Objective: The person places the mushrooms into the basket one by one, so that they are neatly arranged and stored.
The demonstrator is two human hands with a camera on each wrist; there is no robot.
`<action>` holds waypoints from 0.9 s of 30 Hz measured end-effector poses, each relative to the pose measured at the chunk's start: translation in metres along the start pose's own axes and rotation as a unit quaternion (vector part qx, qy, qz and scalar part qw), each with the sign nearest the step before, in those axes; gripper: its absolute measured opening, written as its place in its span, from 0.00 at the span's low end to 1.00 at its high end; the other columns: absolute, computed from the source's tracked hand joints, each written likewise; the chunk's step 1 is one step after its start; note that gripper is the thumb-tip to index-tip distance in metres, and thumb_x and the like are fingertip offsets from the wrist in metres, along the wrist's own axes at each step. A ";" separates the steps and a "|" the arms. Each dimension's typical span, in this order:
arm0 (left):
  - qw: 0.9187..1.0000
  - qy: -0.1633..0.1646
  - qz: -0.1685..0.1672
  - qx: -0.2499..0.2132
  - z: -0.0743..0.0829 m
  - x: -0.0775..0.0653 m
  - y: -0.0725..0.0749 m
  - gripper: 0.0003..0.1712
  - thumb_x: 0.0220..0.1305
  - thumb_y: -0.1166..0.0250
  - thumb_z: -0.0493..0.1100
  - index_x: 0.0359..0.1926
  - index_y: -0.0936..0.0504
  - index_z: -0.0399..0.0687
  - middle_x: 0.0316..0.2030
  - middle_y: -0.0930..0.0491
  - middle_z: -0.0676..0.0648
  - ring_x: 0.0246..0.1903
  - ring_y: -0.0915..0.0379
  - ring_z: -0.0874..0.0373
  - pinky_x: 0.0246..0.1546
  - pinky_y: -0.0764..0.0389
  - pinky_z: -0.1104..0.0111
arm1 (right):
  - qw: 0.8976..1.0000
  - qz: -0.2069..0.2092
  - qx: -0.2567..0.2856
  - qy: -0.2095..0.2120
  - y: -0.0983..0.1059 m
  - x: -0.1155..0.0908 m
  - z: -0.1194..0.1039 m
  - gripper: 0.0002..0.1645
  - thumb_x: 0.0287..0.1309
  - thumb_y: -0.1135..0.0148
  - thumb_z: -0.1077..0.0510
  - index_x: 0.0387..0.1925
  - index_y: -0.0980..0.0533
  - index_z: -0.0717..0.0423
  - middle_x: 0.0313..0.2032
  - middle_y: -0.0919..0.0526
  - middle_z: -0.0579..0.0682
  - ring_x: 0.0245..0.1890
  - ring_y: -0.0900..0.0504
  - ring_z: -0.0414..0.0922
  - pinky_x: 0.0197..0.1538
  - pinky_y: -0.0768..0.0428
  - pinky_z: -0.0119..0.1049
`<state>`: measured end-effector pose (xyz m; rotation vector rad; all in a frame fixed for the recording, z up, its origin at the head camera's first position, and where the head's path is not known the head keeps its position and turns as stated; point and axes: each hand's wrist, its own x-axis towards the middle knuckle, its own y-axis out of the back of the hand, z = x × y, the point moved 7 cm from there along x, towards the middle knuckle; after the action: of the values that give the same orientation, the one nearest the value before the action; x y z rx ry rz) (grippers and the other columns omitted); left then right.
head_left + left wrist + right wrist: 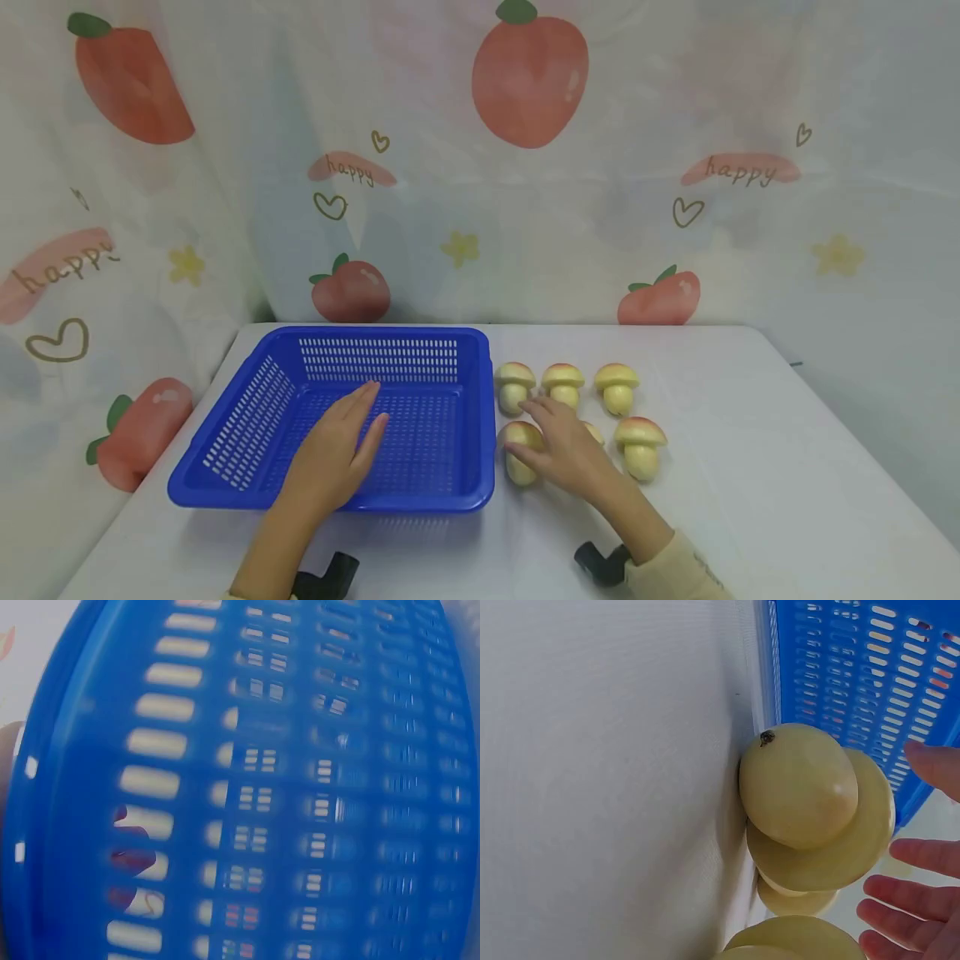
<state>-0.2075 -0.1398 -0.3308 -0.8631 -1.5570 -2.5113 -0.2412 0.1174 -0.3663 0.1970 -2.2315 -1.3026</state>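
Observation:
A blue plastic basket with slotted walls stands on the left of the white table. My left hand reaches across its near rim, fingers straight and pointing into it, holding nothing. In the left wrist view the basket's slotted wall fills nearly everything. To the right of the basket are several toy mushrooms with yellowish stems and red-tinged caps. Over the near left mushroom my right hand is spread, partly covering a mushroom behind it. In the right wrist view its extended fingers are beside the mushroom.
Along the back row stand a left mushroom, a middle one and a right one. Another mushroom is right of my right hand. A fruit-printed curtain hangs behind the white table.

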 end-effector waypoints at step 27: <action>0.978 0.055 0.200 0.023 -0.069 -0.056 0.066 0.19 0.64 0.46 0.39 0.54 0.26 0.37 0.52 0.25 0.38 0.51 0.31 0.39 0.58 0.38 0.58 | 0.998 0.038 0.001 0.051 -0.009 -0.003 -0.004 0.29 0.45 0.31 0.50 0.47 0.25 0.62 0.45 0.23 0.58 0.48 0.27 0.54 0.50 0.29 0.48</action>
<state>-0.1678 -0.2433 -0.3279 -0.9073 -1.2549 -2.1887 -0.2379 0.1103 -0.3733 0.1730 -2.1337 -1.2224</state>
